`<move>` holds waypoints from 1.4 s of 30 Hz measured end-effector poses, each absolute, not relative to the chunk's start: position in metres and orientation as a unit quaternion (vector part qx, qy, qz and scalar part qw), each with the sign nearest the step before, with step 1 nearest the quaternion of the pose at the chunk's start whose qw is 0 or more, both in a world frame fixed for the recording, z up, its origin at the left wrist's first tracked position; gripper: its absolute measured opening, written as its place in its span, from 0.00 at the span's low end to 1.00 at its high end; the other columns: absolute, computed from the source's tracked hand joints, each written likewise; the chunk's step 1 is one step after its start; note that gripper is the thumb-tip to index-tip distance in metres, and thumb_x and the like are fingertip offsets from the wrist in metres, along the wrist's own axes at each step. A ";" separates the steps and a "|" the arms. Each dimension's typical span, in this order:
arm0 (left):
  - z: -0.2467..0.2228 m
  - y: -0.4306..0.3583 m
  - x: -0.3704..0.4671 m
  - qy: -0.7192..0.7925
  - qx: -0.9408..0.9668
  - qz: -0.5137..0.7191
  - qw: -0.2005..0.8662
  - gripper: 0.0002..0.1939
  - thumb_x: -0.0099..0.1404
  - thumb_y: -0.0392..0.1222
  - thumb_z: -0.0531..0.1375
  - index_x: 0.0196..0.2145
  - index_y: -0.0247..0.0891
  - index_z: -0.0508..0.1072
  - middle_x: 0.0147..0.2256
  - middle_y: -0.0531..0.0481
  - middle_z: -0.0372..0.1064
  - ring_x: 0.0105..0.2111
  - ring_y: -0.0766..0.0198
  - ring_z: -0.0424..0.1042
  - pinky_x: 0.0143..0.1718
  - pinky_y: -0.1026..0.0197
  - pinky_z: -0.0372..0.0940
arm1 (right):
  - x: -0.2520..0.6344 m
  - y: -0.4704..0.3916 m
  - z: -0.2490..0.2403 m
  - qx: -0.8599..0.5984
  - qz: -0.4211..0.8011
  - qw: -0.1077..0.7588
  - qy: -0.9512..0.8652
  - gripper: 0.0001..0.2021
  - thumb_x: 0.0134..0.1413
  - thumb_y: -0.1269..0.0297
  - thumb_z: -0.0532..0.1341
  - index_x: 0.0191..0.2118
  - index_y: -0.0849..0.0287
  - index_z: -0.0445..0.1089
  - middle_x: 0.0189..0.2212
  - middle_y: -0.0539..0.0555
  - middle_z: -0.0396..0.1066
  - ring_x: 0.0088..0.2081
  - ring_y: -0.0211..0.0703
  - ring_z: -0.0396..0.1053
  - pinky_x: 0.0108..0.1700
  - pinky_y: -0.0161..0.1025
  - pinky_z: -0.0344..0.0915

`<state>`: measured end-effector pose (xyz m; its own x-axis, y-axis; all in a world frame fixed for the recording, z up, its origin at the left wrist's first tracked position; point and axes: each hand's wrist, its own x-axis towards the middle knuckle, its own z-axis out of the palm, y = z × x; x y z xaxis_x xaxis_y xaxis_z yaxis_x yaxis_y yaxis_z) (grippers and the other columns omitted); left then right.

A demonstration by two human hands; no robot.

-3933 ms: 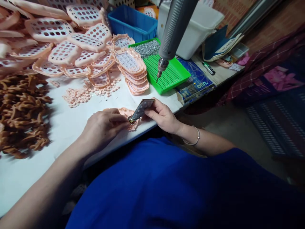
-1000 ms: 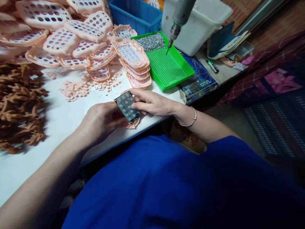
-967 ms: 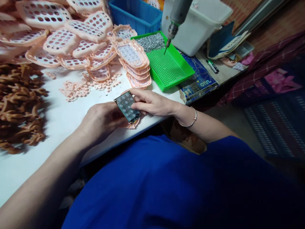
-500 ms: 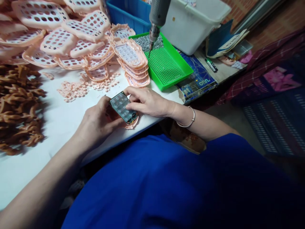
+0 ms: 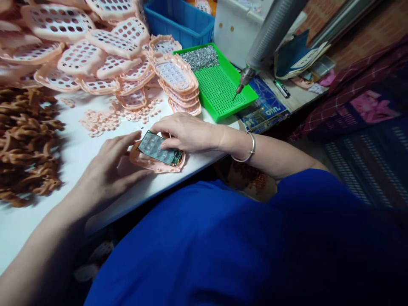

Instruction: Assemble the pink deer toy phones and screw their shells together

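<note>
A green circuit board [image 5: 156, 148] lies slightly turned over a peach plastic shell [image 5: 145, 162] at the table's near edge. My right hand [image 5: 183, 134] grips the board, its thumb on the upper face and its fingers at the far edge. On the left of the shell, my left hand [image 5: 110, 163] has its thumb and fingers spread around the shell's end, holding nothing. Some coloured wire shows at the board's right end. What lies beneath the board is hidden.
Behind stand stacked peach shells [image 5: 177, 78] and small peach buttons [image 5: 102, 121]. Brown plastic pieces [image 5: 28, 144] are heaped left. A green tray [image 5: 219, 95] holds silvery screws [image 5: 202, 57]. An electric screwdriver [image 5: 267, 38] hangs over it, near a blue bin [image 5: 181, 25].
My left hand has let go of the circuit board and drawn back left with its fingers apart. The board has turned flatter, uncovering more shell. The hanging screwdriver has swung right.
</note>
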<state>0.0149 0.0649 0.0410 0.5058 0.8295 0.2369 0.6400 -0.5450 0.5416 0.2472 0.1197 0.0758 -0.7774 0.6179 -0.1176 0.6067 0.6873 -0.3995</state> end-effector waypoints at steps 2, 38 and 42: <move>0.037 0.066 0.010 0.414 0.861 0.237 0.178 0.31 0.66 0.59 0.60 0.64 0.50 0.61 0.51 0.44 0.73 0.47 0.53 0.74 0.47 0.51 0.70 | 0.242 0.122 0.079 -0.317 0.208 0.002 -0.925 0.08 0.65 0.68 0.62 0.48 0.64 0.69 0.43 0.55 0.73 0.45 0.44 0.68 0.46 0.38 0.60; 0.017 0.024 0.025 0.537 0.736 0.325 0.253 0.33 0.64 0.50 0.64 0.65 0.47 0.61 0.55 0.42 0.74 0.50 0.53 0.76 0.53 0.48 0.71 | 0.257 0.103 0.037 -0.194 0.054 0.118 -0.972 0.19 0.67 0.53 0.57 0.52 0.64 0.71 0.42 0.59 0.68 0.41 0.46 0.60 0.45 0.44 0.61; 0.019 0.023 0.025 0.540 0.738 0.318 0.249 0.33 0.65 0.50 0.63 0.65 0.48 0.60 0.55 0.42 0.73 0.51 0.53 0.75 0.54 0.48 0.70 | 0.256 0.103 0.039 -0.197 0.052 0.104 -0.974 0.18 0.67 0.54 0.58 0.51 0.64 0.71 0.42 0.59 0.68 0.41 0.47 0.61 0.45 0.44 0.61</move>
<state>0.0253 0.0228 0.0190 0.2141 0.9561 0.2000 0.6393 -0.2920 0.7114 0.2564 0.1032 0.0385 -0.9010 0.3941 0.1816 0.3726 0.9171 -0.1418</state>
